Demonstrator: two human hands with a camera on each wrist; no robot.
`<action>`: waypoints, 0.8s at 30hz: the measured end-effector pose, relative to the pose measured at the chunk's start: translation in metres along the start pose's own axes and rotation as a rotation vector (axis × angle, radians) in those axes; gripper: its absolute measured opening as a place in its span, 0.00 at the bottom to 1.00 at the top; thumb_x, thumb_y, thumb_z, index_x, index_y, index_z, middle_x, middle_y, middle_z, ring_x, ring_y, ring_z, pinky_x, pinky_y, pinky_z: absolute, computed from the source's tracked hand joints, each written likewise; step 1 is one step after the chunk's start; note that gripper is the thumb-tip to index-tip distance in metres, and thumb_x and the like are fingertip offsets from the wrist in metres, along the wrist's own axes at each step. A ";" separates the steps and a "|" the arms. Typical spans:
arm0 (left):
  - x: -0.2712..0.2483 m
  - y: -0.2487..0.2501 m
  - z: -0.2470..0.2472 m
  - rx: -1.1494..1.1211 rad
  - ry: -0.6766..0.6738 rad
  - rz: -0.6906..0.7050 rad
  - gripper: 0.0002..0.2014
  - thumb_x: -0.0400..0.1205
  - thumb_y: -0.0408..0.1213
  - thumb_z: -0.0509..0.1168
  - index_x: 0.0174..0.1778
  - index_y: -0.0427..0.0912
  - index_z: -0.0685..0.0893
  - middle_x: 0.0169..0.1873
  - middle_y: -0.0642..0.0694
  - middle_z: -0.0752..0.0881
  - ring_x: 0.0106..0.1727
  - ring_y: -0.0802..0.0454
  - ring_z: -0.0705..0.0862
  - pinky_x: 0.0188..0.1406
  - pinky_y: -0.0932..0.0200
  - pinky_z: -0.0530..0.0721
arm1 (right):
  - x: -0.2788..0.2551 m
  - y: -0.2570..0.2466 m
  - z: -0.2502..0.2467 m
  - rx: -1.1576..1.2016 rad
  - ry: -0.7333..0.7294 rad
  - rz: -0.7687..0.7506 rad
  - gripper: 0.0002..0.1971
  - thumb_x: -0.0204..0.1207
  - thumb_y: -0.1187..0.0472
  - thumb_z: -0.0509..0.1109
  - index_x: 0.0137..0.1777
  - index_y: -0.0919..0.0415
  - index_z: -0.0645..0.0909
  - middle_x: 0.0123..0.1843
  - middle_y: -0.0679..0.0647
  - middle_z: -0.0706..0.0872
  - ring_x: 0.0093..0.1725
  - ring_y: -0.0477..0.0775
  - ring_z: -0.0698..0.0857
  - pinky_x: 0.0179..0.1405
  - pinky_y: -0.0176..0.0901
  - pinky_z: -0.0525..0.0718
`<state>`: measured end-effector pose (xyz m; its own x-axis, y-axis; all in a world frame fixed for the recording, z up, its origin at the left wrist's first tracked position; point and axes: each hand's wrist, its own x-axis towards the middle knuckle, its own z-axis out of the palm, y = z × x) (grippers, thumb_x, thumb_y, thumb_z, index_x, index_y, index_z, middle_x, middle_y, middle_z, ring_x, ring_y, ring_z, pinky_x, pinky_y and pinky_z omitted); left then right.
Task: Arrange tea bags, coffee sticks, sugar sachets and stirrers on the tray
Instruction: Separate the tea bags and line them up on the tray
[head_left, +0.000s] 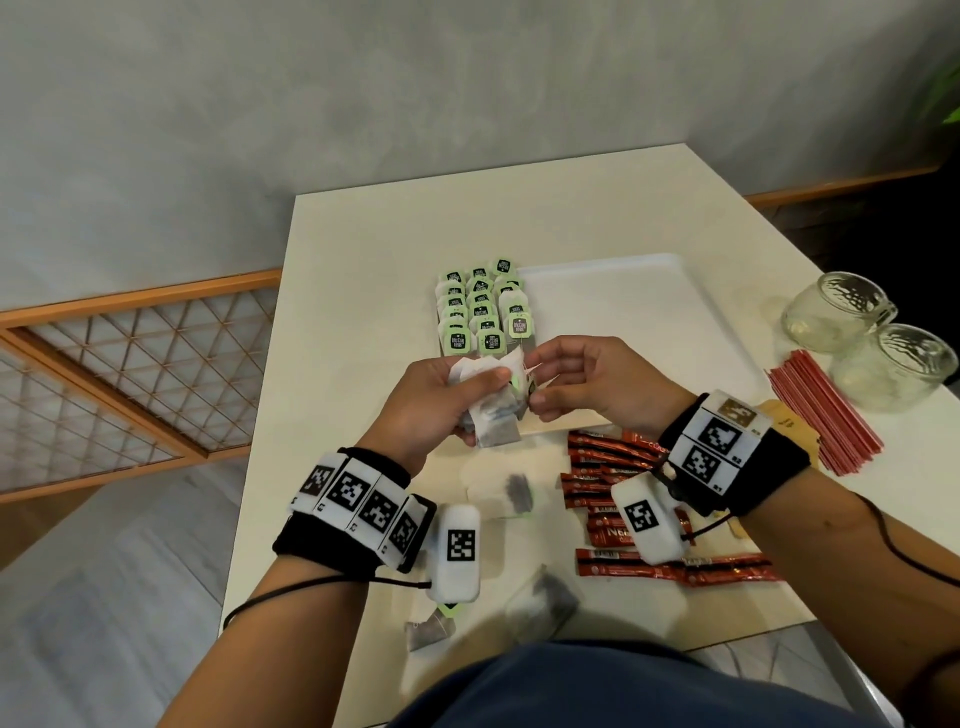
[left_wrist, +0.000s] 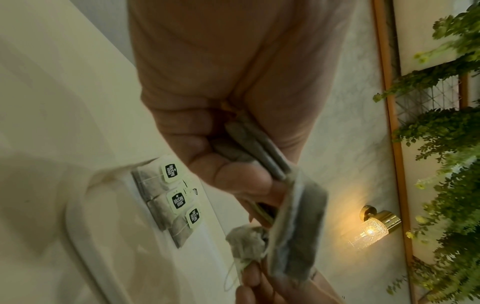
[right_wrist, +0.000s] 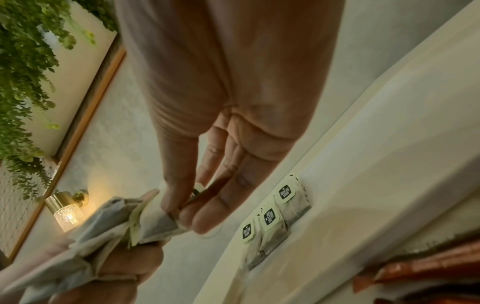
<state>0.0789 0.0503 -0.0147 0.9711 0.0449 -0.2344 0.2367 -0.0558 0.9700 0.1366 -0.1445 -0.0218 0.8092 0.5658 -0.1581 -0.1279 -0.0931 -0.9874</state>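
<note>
Both hands over white plastic tray (head_left: 675, 332): left hand (head_left: 436, 402) grips bunch of grey paper tea bags (head_left: 491, 415); right hand (head_left: 592, 382) pinches one bag's corner.

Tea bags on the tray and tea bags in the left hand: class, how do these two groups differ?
The tea bags on the tray lie flat in neat overlapping rows, green tags up; the tea bags in the left hand are bunched in a loose handful. The first group rests untouched on the tray; the left hand grips the second, and the right hand pinches one. Both look like the same kind.

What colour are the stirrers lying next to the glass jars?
Red. The stirrers lie in a bundle beside the glass jars, best seen in the head view.
</note>
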 end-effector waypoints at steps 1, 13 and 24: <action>0.001 0.000 0.000 0.007 0.002 0.000 0.07 0.81 0.36 0.70 0.41 0.35 0.86 0.31 0.35 0.82 0.26 0.45 0.75 0.18 0.64 0.74 | 0.000 0.000 -0.001 0.000 0.002 0.001 0.16 0.69 0.80 0.73 0.54 0.65 0.83 0.41 0.59 0.84 0.35 0.51 0.89 0.40 0.43 0.91; 0.007 0.000 -0.011 0.460 0.086 0.184 0.07 0.79 0.41 0.72 0.46 0.41 0.90 0.32 0.45 0.88 0.25 0.55 0.83 0.19 0.56 0.84 | 0.009 -0.021 -0.010 -0.273 -0.002 0.002 0.06 0.69 0.70 0.78 0.46 0.70 0.87 0.34 0.59 0.89 0.32 0.50 0.88 0.36 0.40 0.89; 0.006 -0.006 -0.014 0.298 0.032 0.161 0.03 0.79 0.38 0.73 0.46 0.50 0.92 0.32 0.56 0.88 0.24 0.62 0.81 0.21 0.62 0.79 | 0.021 -0.020 -0.025 -0.538 -0.065 0.022 0.02 0.72 0.65 0.78 0.42 0.59 0.87 0.36 0.49 0.88 0.35 0.41 0.84 0.43 0.33 0.84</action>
<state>0.0830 0.0647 -0.0211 0.9964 0.0430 -0.0728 0.0833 -0.3534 0.9318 0.1704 -0.1508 -0.0050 0.7704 0.6069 -0.1951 0.1815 -0.5022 -0.8455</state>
